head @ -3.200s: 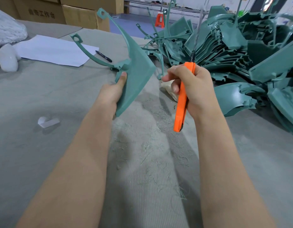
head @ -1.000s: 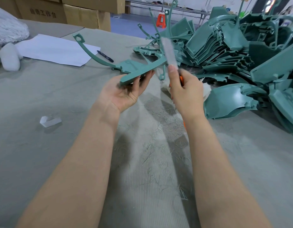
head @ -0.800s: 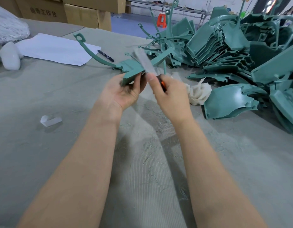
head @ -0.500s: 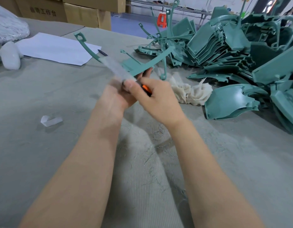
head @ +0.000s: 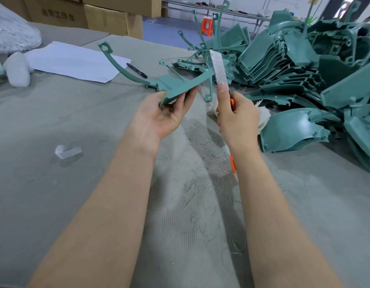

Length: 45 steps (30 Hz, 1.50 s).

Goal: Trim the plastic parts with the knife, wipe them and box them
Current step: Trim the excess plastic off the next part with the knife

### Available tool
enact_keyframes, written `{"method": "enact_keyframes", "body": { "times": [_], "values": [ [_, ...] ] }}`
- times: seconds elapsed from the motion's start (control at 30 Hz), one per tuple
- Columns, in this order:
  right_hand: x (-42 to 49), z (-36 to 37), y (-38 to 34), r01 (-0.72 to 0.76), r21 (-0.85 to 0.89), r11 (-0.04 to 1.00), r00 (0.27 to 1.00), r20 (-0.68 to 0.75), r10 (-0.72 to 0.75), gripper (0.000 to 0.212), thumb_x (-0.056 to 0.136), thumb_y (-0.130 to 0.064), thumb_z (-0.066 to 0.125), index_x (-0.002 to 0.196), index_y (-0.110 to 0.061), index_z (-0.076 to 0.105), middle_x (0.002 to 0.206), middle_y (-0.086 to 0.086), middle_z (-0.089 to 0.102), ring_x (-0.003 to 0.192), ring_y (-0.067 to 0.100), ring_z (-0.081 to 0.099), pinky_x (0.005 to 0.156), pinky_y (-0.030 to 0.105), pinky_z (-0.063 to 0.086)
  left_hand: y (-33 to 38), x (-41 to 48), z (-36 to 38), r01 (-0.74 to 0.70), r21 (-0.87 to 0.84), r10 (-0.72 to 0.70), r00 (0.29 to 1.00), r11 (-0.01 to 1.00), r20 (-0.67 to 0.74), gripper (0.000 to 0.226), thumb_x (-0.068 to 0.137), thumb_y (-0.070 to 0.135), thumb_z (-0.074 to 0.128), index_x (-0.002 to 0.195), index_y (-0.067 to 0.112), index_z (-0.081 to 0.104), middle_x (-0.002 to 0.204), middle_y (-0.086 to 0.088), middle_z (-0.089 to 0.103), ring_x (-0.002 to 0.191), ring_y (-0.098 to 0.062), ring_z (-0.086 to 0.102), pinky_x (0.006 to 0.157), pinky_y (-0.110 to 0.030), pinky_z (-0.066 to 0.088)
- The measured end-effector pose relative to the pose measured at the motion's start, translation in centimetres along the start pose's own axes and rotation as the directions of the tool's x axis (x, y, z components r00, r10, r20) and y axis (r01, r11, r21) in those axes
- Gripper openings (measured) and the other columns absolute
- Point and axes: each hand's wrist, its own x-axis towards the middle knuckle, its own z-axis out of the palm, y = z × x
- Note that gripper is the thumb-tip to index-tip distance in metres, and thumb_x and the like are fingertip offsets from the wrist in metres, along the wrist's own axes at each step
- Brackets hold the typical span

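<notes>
My left hand (head: 165,115), palm up, holds a teal plastic part (head: 180,86) by its flat panel; the part's long curved arm sweeps up and left to a loop end. My right hand (head: 236,119) grips an orange utility knife (head: 218,67) with its long blade pointing up, my forefinger laid along the blade's base. The blade stands at the right end of the panel's edge. A cream rag (head: 263,115) lies on the table behind my right hand, partly hidden.
A big heap of teal plastic parts (head: 294,59) fills the right and back of the grey cloth-covered table (head: 55,194). Thin shavings litter the middle. White paper (head: 76,61) with a black pen (head: 137,70), a white scrap (head: 67,151) and cardboard boxes (head: 105,17) sit left.
Half a second ago the blade lay far left along the part's curved arm; it has swept back right and now stands upright at the panel's right end. The left hand's hold looks unchanged.
</notes>
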Motion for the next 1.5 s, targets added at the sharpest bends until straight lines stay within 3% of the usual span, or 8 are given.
{"method": "enact_keyframes", "body": {
  "times": [0.07,0.23,0.57,0.93,1.13,1.3,1.4,1.5],
  "values": [
    [0.0,-0.1,-0.1,0.002,0.006,1.000,1.000,-0.004,-0.002,0.067,0.098,-0.055,0.041,0.071,0.006,0.046,0.067,0.026,0.056,0.066,0.041,0.054,0.065,0.049,0.047,0.0,0.0,-0.1,-0.001,-0.001,0.001,1.000,1.000,0.009,0.047,0.087,0.000,0.045,0.133,-0.006,0.049,0.132,-0.020,0.054,0.103,-0.030,0.059,0.056,-0.026,0.055],
    [0.3,-0.4,0.1,-0.040,0.033,0.999,0.997,-0.067,0.042,0.053,0.099,-0.052,0.041,0.062,-0.014,0.039,0.059,0.013,0.050,0.060,0.035,0.051,0.065,0.050,0.048,0.3,0.1,-0.5,0.035,0.044,-0.036,0.999,0.998,0.021,0.043,0.090,0.001,0.045,0.133,-0.004,0.050,0.129,-0.022,0.056,0.069,-0.041,0.068,0.049,-0.027,0.057],
    [0.3,-0.6,0.2,-0.038,0.027,0.999,0.994,-0.101,0.041,0.064,0.100,-0.052,0.040,0.072,0.005,0.047,0.072,0.028,0.058,0.072,0.043,0.054,0.069,0.053,0.049,0.6,0.3,-1.3,0.094,0.102,-0.095,0.996,0.990,0.000,0.050,0.079,-0.003,0.051,0.129,-0.006,0.054,0.113,-0.027,0.061,0.073,-0.038,0.070,0.048,-0.026,0.056],
    [0.1,-0.4,-0.2,-0.031,0.093,0.995,0.998,-0.056,0.037,0.054,0.098,-0.053,0.041,0.064,-0.011,0.040,0.068,0.028,0.053,0.068,0.045,0.052,0.063,0.056,0.048,0.5,0.1,-1.1,0.091,0.058,-0.092,0.995,0.994,0.022,0.051,0.078,-0.003,0.049,0.130,-0.005,0.054,0.116,-0.026,0.059,0.070,-0.040,0.069,0.044,-0.028,0.055],
    [-0.4,0.7,-0.3,0.059,0.063,0.996,0.996,0.064,-0.063,0.061,0.097,-0.051,0.046,0.072,0.004,0.050,0.067,0.026,0.058,0.063,0.039,0.053,0.059,0.047,0.047,0.5,0.0,-0.8,0.051,0.076,-0.052,0.999,0.996,0.009,0.037,0.074,-0.002,0.051,0.109,-0.008,0.060,0.104,-0.026,0.063,0.067,-0.040,0.068,0.045,-0.027,0.055],
    [-1.1,1.7,-0.8,0.173,-0.002,0.985,0.958,0.232,-0.168,0.050,0.097,-0.047,0.050,0.070,-0.006,0.056,0.056,0.009,0.055,0.049,0.021,0.049,0.048,0.035,0.038,0.5,0.4,-1.1,-0.063,0.111,0.071,0.995,0.992,-0.068,0.030,0.090,0.004,0.045,0.079,-0.014,0.066,0.084,-0.026,0.065,0.059,-0.035,0.067,0.046,-0.027,0.055],
    [-2.1,2.9,-1.7,0.232,-0.030,0.972,0.889,0.412,-0.199,0.039,0.094,-0.049,0.053,0.065,-0.025,0.052,0.054,-0.007,0.046,0.050,0.012,0.041,0.052,0.025,0.031,0.5,0.6,-1.3,-0.146,0.018,0.146,0.988,0.989,-0.050,0.038,0.092,0.004,0.036,0.076,-0.013,0.066,0.093,-0.030,0.064,0.071,-0.039,0.065,0.072,-0.034,0.059],
    [-2.5,3.3,-2.3,0.283,-0.073,0.956,0.854,0.472,-0.217,0.045,0.093,-0.049,0.057,0.056,-0.034,0.036,0.053,-0.009,0.040,0.058,0.017,0.042,0.059,0.027,0.034,0.2,0.4,-1.2,-0.233,0.119,0.235,0.972,0.965,-0.001,0.044,0.084,-0.003,0.033,0.057,-0.011,0.067,0.068,-0.024,0.067,0.057,-0.035,0.068,0.076,-0.036,0.056]
  ]
}}
